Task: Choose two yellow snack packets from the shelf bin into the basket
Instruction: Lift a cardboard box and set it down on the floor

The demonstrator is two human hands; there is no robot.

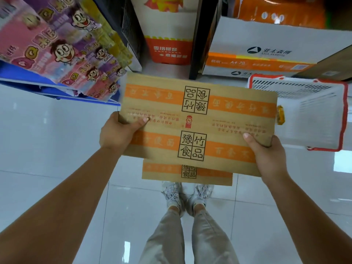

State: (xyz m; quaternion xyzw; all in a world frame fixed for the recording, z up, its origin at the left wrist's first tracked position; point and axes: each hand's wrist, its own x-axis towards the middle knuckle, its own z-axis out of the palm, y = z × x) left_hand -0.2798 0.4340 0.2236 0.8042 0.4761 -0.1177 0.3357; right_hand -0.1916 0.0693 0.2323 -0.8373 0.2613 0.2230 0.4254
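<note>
**Both hands hold a flat carton**

The left hand and right hand hold a flat brown cardboard carton with orange bands, fingers grasping its side edges. Its long axis runs left to right, and "豫竹食品" is printed on it twice. Yellow snack packets stand in the blue shelf bin, too many to count. One yellow packet shows at the left edge of the white red-rimmed basket.

Head camera looks steeply down, close over both hands
</note>
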